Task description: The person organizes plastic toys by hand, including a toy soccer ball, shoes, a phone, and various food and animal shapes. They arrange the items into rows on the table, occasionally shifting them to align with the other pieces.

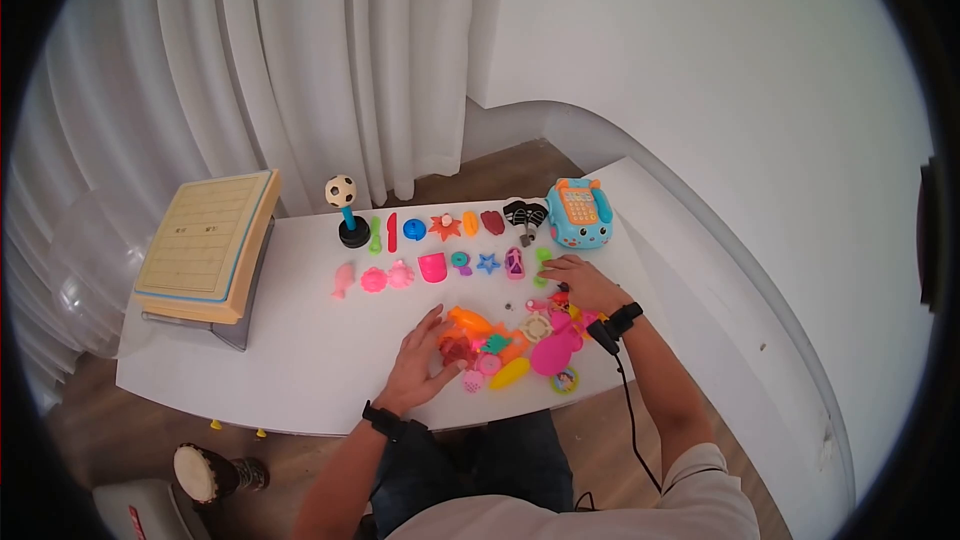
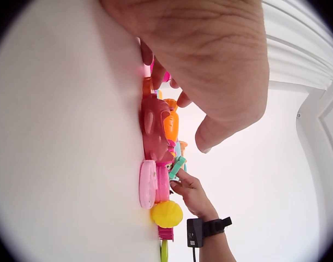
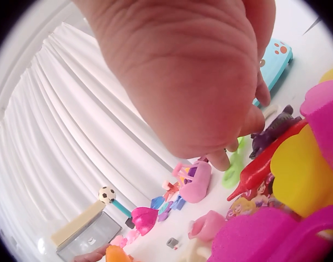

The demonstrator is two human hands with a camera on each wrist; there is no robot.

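Observation:
In the head view, my left hand (image 1: pixel 415 365) rests on the table at the left edge of a toy pile, its fingers spread and holding nothing. A dark red toy (image 2: pixel 155 128) and an orange toy (image 1: pixel 470 321) lie beside it. My right hand (image 1: pixel 590 285) reaches over the pile's far side, fingertips at a light green toy (image 1: pixel 543 262) lying on the table. The palm hides part of that spot in the right wrist view, where the green toy (image 3: pixel 234 169) shows below the fingertips. A magenta toy (image 1: pixel 552 352) and a yellow one (image 1: pixel 511 373) lie nearer the front edge.
Two rows of small toys cross the table, including a pink cup (image 1: pixel 432 267) and a blue star (image 1: pixel 488 263). Behind them stand a football on a stand (image 1: pixel 341 192) and a toy telephone (image 1: pixel 580 215). A book (image 1: pixel 208 240) leans on a rack at left.

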